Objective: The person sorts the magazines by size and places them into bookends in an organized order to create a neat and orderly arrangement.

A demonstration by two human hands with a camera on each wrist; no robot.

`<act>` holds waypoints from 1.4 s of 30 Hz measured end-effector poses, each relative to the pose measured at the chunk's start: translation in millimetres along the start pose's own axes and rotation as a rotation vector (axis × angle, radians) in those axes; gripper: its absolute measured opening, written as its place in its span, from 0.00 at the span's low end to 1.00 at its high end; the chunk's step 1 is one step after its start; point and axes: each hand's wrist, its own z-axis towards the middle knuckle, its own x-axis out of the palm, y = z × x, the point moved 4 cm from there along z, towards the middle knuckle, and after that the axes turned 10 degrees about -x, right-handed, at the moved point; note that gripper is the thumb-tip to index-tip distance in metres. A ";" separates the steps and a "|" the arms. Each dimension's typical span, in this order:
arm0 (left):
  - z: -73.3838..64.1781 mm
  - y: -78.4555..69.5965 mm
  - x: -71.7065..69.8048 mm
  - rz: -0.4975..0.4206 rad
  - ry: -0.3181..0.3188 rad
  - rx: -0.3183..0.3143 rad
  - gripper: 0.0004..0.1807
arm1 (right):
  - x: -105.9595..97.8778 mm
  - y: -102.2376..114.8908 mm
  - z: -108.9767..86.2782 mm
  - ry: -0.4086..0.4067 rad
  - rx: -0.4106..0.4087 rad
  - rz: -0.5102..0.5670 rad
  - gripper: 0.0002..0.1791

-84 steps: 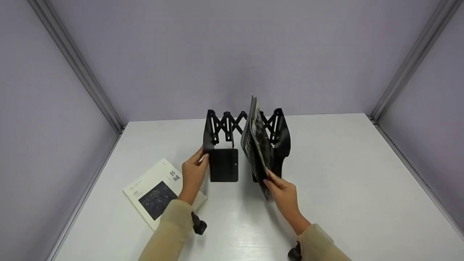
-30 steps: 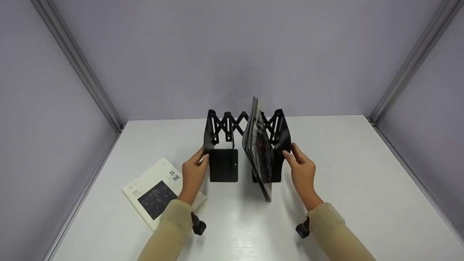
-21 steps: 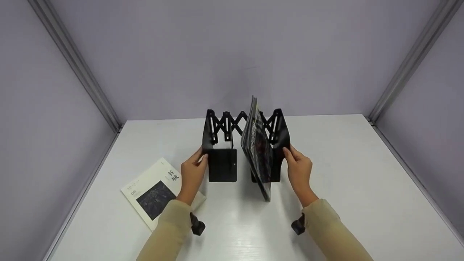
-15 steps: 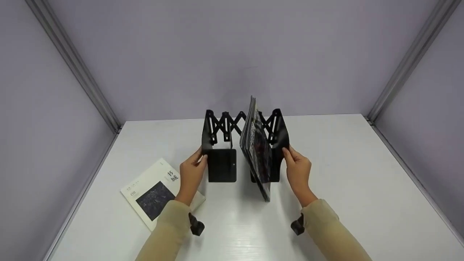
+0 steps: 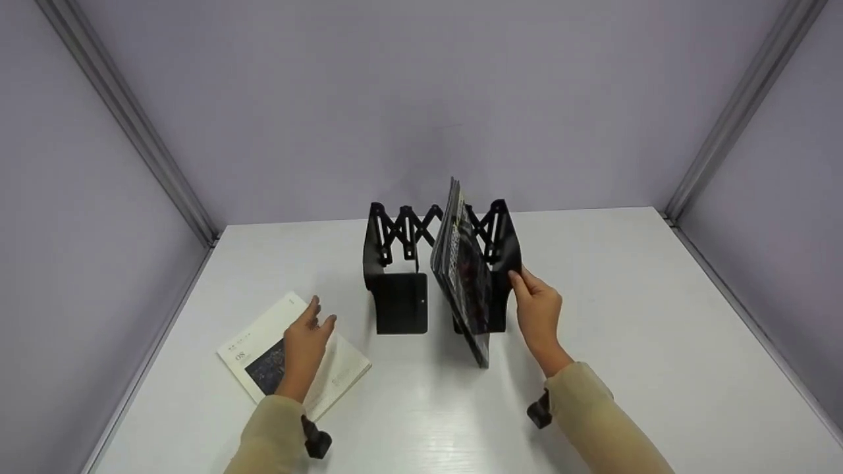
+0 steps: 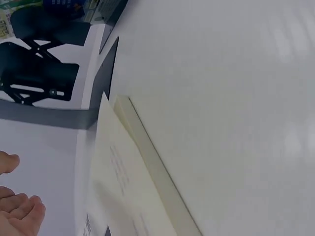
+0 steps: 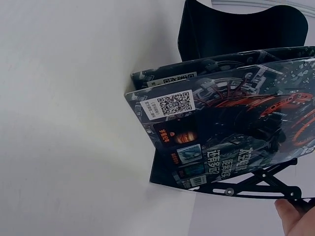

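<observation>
A black expandable bookend (image 5: 400,304) with scissor links stands at mid-table. Several dark-covered magazines (image 5: 466,273) stand in its right part, tilted, their lower front corners jutting out toward me. In the right wrist view the front magazine (image 6: 69,6) cover is not needed to see the bookend's left side. My right hand (image 5: 541,317) pinches the bookend's right end plate between thumb and fingers. My left hand (image 5: 305,350) hovers over a cream paperback book (image 5: 346,367) lying flat at the left, fingers extended and holding nothing. It hides part of the cover's dark picture.
The white table (image 5: 625,316) meets a pale back wall (image 5: 421,99) just behind the bookend. Side panels with grey metal corner posts (image 5: 125,112) flank it. Black wrist cameras (image 5: 317,442) sit at both sleeves.
My right hand went from the magazines to the bookend's right end plate. My left hand has let go of the left end plate and moved left over the paperback book.
</observation>
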 end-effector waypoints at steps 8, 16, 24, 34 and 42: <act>-6.5 40.4 -42.6 0.115 -0.019 -0.126 0.36 | -2.0 2.5 1.0 0.005 -0.016 -0.012 0.15; -17.9 65.3 -66.5 0.114 -0.039 -0.264 0.46 | 0.5 4.1 0.8 0.026 -0.015 -0.026 0.15; -21.6 81.4 -75.6 0.091 -0.152 -0.353 0.54 | -0.8 2.4 1.7 0.025 -0.011 -0.031 0.16; -25.2 81.0 -77.2 0.169 -0.135 -0.436 0.56 | -1.3 4.4 2.0 0.024 -0.011 -0.033 0.15; -28.0 70.3 -73.8 0.203 -0.136 -0.411 0.51 | -1.3 3.7 1.3 0.024 -0.022 -0.045 0.15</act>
